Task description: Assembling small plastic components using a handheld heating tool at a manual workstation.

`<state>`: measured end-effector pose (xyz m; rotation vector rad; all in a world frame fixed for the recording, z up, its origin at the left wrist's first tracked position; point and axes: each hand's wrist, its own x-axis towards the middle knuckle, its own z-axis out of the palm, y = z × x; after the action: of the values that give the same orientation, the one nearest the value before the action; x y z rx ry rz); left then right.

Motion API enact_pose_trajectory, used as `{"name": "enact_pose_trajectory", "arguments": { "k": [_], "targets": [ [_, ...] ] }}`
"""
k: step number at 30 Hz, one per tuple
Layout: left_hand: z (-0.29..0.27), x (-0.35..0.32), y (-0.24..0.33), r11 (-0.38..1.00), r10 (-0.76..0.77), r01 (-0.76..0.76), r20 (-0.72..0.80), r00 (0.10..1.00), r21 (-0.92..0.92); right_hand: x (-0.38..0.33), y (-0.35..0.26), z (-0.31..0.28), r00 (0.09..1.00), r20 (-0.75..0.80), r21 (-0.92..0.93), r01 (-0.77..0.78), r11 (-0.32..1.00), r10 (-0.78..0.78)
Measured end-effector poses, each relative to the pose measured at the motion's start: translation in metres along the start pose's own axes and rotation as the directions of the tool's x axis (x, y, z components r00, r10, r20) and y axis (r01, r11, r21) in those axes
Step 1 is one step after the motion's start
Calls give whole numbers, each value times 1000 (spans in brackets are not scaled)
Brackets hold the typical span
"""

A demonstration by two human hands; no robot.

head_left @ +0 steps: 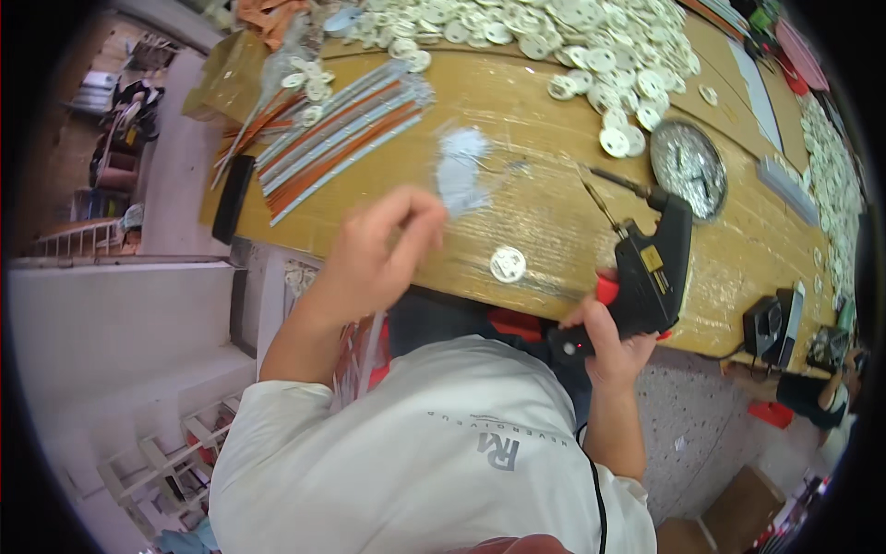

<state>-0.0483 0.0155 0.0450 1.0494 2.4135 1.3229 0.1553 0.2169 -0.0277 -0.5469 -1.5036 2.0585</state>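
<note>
Soldering gun [651,268], black with a red trigger, sits at four o'clock on the wooden bench [517,102], its tip aimed toward eleven o'clock. My right hand [609,346] is wrapped tightly around its grip. My left hand [378,249], at nine o'clock from the gun, is blurred; fingers bunched, whether they pinch anything I cannot tell. Between both hands lies one white disc [508,264]. White discs [572,37] are heaped at twelve o'clock; a round metal dish [688,168] sits at one o'clock.

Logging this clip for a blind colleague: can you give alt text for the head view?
The right hand grips a black soldering gun at the edge of a wooden bench. The blurred left hand hovers beside a single white disc, with a heap of white discs beyond.
</note>
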Motion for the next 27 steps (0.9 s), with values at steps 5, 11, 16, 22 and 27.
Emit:
{"name": "enact_pose_trajectory", "arguments": {
  "k": [5, 11, 16, 22, 27],
  "targets": [
    [31, -37, 15, 929, -124, 215, 295, 947, -301, 7, -24, 27, 995, 94, -2, -35, 999, 35],
    [44, -47, 5, 891, -97, 270, 427, 899, -366, 6, -17, 24, 981, 146, -73, -119, 990, 128],
    [58, -48, 5, 800, -110, 331, 421, 900, -500, 4, -14, 24, 975, 180, -80, -114, 990, 127],
    [64, -33, 5, 848, 37, 166, 369, 929, -503, 2, -10, 29, 984, 175, -95, -16, 995, 33],
    [63, -34, 2, 813, -27, 271, 432, 902, -515, 2, -7, 24, 980, 195, -78, -27, 997, 42]
  ]
}}
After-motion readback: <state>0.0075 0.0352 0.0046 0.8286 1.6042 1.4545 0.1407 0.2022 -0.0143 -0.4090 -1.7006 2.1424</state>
